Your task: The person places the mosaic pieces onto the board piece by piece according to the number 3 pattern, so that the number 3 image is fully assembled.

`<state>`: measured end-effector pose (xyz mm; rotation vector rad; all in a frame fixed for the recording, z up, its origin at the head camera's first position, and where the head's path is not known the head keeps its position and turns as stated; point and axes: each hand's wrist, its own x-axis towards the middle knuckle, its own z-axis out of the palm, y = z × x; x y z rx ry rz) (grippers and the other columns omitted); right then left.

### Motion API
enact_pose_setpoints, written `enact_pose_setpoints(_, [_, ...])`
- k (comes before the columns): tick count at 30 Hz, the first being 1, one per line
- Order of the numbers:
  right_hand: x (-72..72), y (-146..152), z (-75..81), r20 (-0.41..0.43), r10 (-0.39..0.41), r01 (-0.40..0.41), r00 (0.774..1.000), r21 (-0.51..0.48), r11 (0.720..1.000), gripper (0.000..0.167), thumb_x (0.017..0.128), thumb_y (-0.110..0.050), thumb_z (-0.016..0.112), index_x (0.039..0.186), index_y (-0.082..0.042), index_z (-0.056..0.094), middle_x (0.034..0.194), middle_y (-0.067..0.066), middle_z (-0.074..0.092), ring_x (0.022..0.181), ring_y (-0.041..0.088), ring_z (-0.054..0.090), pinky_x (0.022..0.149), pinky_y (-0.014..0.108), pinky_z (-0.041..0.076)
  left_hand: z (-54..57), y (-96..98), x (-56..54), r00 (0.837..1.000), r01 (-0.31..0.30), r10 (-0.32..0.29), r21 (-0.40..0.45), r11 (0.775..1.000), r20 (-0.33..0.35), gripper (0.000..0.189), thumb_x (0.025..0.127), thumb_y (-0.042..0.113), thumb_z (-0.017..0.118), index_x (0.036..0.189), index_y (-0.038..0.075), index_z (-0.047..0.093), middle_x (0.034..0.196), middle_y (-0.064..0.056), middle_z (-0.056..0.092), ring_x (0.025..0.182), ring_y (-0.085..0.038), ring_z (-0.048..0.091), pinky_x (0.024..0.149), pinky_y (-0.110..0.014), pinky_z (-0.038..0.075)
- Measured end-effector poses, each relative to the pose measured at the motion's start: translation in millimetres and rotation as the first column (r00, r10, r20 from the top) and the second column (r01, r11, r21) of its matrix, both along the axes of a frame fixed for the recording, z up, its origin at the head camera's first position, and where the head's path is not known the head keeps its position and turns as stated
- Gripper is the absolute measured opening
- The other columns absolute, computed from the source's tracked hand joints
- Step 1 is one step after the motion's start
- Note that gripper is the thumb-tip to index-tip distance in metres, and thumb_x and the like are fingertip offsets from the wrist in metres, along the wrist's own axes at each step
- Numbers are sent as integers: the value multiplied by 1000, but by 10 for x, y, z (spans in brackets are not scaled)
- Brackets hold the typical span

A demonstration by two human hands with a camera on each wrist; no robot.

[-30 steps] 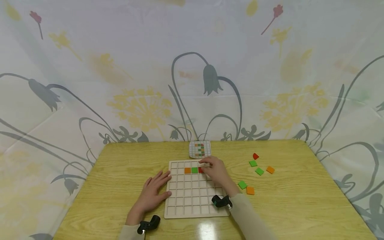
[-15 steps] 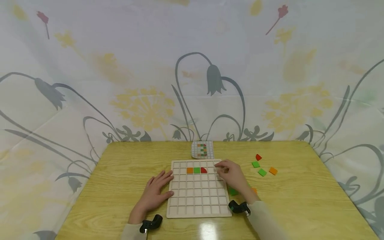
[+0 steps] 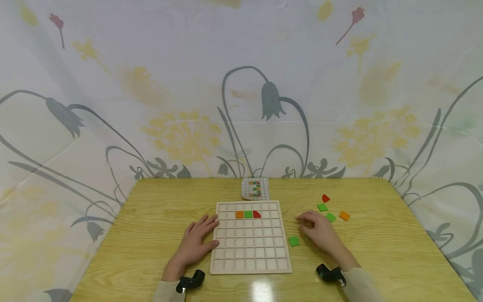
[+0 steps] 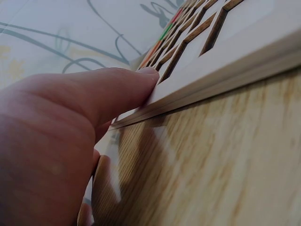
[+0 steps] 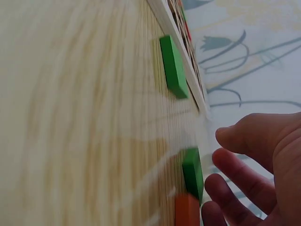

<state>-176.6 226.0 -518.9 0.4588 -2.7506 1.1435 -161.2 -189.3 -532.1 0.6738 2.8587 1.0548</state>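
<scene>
My left hand (image 3: 192, 247) rests along the left edge of a pale wooden grid board (image 3: 247, 268), its thumb and fingertips touching the rim. In the left wrist view the thumb (image 4: 117, 89) presses that edge. An orange square tile (image 3: 239, 214), a green square tile (image 3: 247, 214) and a red quarter-round tile (image 3: 257, 214) lie in a row on the board. Right of the board, my right hand (image 3: 322, 235) hovers over the table with fingers loosely bent, holding nothing. Below its fingers in the right wrist view are a green tile (image 5: 192, 172) and an orange tile (image 5: 187, 210).
A loose green tile (image 3: 294, 241) lies beside the board's right edge. Farther right are a red quarter-round tile (image 3: 325, 198), green tiles (image 3: 322, 207) and an orange tile (image 3: 344, 216). Behind the board stands a pattern card (image 3: 255, 188), before a flower-printed cloth (image 3: 181, 134).
My right hand has moved right, off the board, uncovering the red tile in the row. One loose green tile now lies closer to the board. The left hand stays put.
</scene>
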Motion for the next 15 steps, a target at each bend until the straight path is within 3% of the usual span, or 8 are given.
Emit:
enact_pose_setpoints(10, [83,295,64,56,144,-145,988,14,989,24,89,-9,74,113,-11,74,110,-3,68,103,23,65,87,37,54,1,-2,13,1000,2,-1,23,1000,-22,59,93,30,69,146,9,52,157,-5,40,147,-34,25,112,-65,9])
enact_pose_setpoints(15, [107,346,73,80,158,-162,984,38,986,24,87,-12,77,111,-14,75,112,-2,69,105,23,64,89,38,52,0,-8,8,1000,5,-4,11,1000,-4,59,94,32,67,147,10,51,158,-4,38,148,-33,23,113,-64,8])
